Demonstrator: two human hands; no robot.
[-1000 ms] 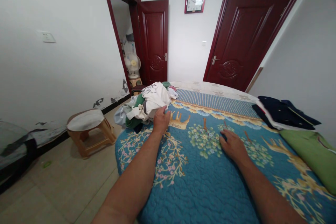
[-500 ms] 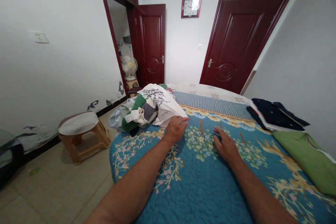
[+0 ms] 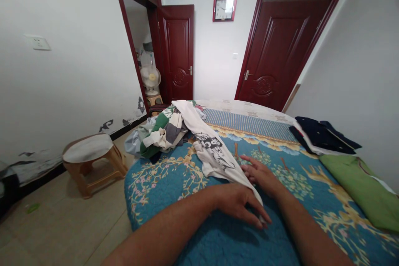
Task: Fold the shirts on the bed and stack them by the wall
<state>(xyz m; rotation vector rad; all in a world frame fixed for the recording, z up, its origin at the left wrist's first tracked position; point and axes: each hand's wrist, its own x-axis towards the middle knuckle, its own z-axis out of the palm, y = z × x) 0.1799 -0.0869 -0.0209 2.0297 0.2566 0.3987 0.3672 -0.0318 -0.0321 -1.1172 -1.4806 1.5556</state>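
Observation:
A white T-shirt with a black print (image 3: 215, 149) stretches from the clothes pile toward me across the bed. My left hand (image 3: 241, 203) is closed, its fingertips pinching the near end of the shirt. Just beyond it, my right hand (image 3: 258, 174) lies at the shirt's right edge with its fingers stretched out and apart; whether they touch the cloth is hard to tell. The far end of the shirt rests over a heap of crumpled clothes (image 3: 162, 133) in green, grey, cream and light blue.
A teal quilted bedspread with flowers (image 3: 149, 199) covers the bed. Along its right side lie folded navy clothes (image 3: 324, 135) and a folded green garment (image 3: 358, 187). A plastic stool (image 3: 90, 149) stands on the floor at left. Dark red doors are at the back.
My left hand has pulled the T-shirt off the pile toward me and to the right, stretching it over the quilt. My right hand has shifted slightly nearer and to the left.

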